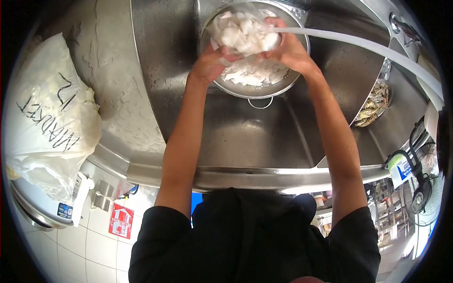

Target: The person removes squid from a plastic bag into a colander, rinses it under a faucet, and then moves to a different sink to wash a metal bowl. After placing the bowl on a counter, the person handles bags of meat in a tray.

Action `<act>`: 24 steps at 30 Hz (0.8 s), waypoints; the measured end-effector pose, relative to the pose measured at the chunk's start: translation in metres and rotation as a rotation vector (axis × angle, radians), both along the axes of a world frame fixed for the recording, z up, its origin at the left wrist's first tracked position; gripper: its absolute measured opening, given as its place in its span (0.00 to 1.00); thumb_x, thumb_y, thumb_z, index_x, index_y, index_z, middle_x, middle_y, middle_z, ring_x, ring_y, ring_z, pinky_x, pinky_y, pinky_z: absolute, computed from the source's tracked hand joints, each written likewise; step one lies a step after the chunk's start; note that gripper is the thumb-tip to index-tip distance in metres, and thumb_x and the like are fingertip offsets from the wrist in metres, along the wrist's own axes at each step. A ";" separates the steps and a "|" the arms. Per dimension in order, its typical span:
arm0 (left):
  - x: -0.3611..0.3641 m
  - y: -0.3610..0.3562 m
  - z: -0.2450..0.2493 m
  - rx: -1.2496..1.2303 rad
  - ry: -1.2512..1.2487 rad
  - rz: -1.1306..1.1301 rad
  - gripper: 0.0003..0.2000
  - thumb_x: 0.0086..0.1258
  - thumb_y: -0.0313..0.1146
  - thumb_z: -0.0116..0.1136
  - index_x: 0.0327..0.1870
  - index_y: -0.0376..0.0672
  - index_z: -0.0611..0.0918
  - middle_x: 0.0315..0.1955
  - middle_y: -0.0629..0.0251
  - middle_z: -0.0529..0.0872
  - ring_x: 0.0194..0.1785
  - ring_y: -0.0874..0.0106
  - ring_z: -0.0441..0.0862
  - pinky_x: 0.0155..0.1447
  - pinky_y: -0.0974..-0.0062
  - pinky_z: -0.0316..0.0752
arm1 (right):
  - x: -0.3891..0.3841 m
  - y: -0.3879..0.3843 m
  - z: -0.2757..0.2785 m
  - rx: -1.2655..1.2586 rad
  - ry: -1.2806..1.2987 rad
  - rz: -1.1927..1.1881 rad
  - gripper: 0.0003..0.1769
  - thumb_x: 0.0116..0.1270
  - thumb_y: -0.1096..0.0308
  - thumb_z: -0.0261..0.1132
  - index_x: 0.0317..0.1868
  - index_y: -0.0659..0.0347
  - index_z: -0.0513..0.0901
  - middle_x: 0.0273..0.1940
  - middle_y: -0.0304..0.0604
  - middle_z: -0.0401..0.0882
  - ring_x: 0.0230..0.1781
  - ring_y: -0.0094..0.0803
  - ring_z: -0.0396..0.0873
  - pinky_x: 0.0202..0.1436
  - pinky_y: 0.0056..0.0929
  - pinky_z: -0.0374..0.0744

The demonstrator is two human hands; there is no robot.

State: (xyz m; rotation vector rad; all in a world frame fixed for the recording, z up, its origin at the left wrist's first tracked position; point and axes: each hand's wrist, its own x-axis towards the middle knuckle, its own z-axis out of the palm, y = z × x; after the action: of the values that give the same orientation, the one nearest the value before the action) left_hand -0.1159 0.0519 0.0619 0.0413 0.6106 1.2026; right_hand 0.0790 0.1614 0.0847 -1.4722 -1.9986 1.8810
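Observation:
My left hand (pixel 211 65) and my right hand (pixel 291 51) cup a heap of wet white squid-like pieces (pixel 243 33) from both sides. They lift it above a round metal colander (pixel 284 88), where more of the same white pieces (pixel 255 73) lie. The fingers of both hands curl around the heap, and some are hidden by it. From the right, a long whitish hose (pixel 349 38) reaches to the heap beside my right hand. Whether water runs from its end is hard to make out.
The colander stands in a steel sink (pixel 250 137). On the wet counter at left sits a white plastic bag (pixel 52 113) with black handwriting. A container of shellfish-like pieces (pixel 373 104) lies in the right basin. A fan (pixel 422 193) stands at lower right.

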 end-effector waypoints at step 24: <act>0.005 0.048 -0.050 -0.114 0.622 -0.327 0.31 0.44 0.29 0.74 0.53 0.37 0.74 0.46 0.62 0.79 0.48 0.72 0.77 0.49 0.74 0.74 | -0.034 0.019 0.022 -0.173 -0.240 0.340 0.43 0.38 0.58 0.77 0.55 0.66 0.71 0.51 0.48 0.74 0.52 0.36 0.72 0.54 0.32 0.72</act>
State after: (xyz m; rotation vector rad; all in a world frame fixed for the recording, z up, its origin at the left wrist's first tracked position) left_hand -0.1109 0.1003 0.0117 0.4153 1.1663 0.8243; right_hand 0.0446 0.1807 0.1065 -1.5461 -2.3796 2.1424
